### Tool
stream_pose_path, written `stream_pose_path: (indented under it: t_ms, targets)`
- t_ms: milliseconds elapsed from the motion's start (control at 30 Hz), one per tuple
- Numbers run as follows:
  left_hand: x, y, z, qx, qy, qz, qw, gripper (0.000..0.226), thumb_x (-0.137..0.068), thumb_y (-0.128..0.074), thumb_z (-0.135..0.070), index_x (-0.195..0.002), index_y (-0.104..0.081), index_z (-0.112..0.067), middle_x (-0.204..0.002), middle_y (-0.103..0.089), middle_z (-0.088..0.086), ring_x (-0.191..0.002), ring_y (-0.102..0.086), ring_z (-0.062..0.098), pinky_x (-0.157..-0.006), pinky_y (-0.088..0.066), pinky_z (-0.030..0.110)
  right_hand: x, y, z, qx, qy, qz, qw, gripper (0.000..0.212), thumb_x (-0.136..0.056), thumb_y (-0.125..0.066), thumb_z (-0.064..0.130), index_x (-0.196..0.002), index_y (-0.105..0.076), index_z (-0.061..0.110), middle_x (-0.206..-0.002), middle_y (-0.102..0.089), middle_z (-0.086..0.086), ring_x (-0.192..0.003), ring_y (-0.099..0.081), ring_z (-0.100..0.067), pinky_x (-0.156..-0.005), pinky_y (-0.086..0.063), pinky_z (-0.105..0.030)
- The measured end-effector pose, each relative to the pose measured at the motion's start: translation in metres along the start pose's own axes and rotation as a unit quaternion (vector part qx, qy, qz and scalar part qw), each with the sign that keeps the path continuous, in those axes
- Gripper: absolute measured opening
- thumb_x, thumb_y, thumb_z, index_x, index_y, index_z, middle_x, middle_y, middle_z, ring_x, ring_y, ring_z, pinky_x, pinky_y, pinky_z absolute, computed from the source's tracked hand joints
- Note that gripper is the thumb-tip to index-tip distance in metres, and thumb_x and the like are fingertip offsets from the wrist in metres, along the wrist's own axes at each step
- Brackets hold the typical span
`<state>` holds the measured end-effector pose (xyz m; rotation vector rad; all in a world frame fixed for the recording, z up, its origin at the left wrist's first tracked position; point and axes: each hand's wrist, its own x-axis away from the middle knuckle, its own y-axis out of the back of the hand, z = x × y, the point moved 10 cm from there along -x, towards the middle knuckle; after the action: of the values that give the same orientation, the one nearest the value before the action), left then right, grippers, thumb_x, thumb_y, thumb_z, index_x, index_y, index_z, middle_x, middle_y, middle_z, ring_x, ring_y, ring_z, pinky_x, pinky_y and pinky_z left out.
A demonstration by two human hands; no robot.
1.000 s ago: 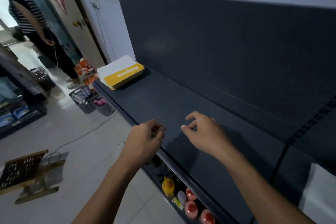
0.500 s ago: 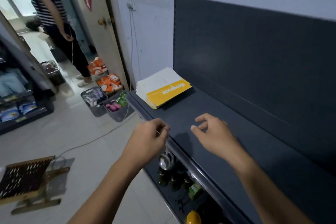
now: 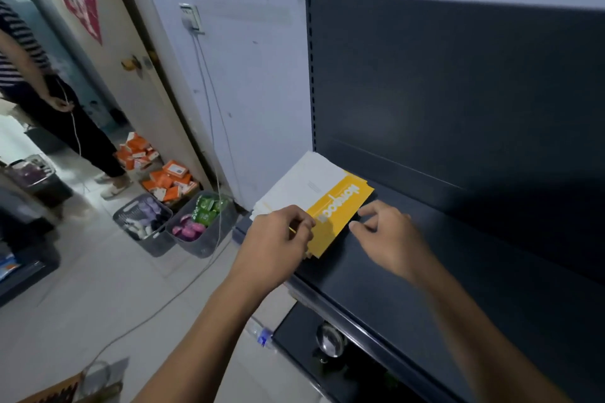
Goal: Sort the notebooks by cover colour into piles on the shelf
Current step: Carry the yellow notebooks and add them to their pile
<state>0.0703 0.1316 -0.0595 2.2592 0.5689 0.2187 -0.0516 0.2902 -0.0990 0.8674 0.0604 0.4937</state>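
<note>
A stack of notebooks (image 3: 314, 186) lies at the left end of the dark shelf (image 3: 425, 271). Its top cover is white with a yellow band carrying white lettering. My left hand (image 3: 278, 239) is over the stack's near left corner with curled fingers, its thumb at the yellow band; the hand hides whether it grips the edge. My right hand (image 3: 389, 232) sits at the stack's right edge with loosely curled fingers. Its fingertips touch the yellow border and hold nothing.
Two grey baskets (image 3: 199, 239) of small goods and orange boxes (image 3: 167, 180) sit on the floor left of the shelf. A cable (image 3: 209, 127) hangs down the white wall. A person (image 3: 39, 85) stands by the doorway at far left. A lower shelf (image 3: 330, 347) holds glassware.
Both hands have travelled left along the shelf, from bare shelf surface up to the notebook stack. The view has swung left with them.
</note>
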Motion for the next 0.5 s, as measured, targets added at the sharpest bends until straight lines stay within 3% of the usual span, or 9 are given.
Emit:
stream_pose_path:
  t_ms: [133, 200, 333, 500]
  targets:
    - [-0.048, 0.012, 0.012, -0.012, -0.021, 0.012, 1.0, 0.017, -0.1, -0.055, -0.027, -0.092, -0.069, -0.026, -0.075, -0.072, -0.014, -0.066, -0.069, 0.002, -0.072, -0.058, 0.032, -0.032, -0.01, 0.009, -0.004, -0.021, -0.009, 1.0, 0.033, -0.094, -0.06, 0.036, -0.123, -0.06, 0.02, -0.074, -0.065, 0.011, -0.099, -0.065, -0.021, -0.086, -0.052, -0.036]
    - [-0.072, 0.017, 0.018, -0.012, -0.031, 0.011, 0.999, 0.016, -0.101, -0.055, -0.027, -0.092, -0.069, -0.027, -0.075, -0.073, -0.015, -0.066, -0.069, 0.003, -0.07, -0.058, 0.031, -0.042, -0.011, 0.01, 0.007, -0.054, 0.001, 0.999, 0.037, -0.094, -0.057, 0.039, -0.127, -0.057, 0.022, -0.087, -0.066, 0.012, -0.107, -0.063, -0.023, -0.088, -0.049, -0.036]
    - [-0.113, 0.023, 0.031, -0.025, -0.06, 0.009, 0.998, 0.014, -0.099, -0.055, -0.028, -0.094, -0.068, -0.03, -0.075, -0.072, -0.012, -0.072, -0.068, 0.006, -0.073, -0.057, 0.035, -0.053, -0.016, 0.012, 0.009, -0.112, -0.005, 0.994, 0.047, -0.093, -0.056, 0.043, -0.134, -0.052, 0.022, -0.115, -0.069, -0.003, -0.112, -0.063, -0.027, -0.096, -0.05, -0.043]
    - [-0.16, 0.023, 0.042, -0.024, -0.101, 0.004, 0.995, 0.013, -0.097, -0.055, -0.023, -0.1, -0.067, -0.024, -0.095, -0.069, -0.008, -0.088, -0.065, 0.014, -0.079, -0.055, 0.037, -0.055, -0.022, 0.016, 0.008, -0.19, -0.054, 0.98, 0.051, -0.095, -0.057, 0.045, -0.138, -0.047, 0.02, -0.129, -0.057, -0.008, -0.118, -0.059, -0.031, -0.099, -0.05, -0.046]
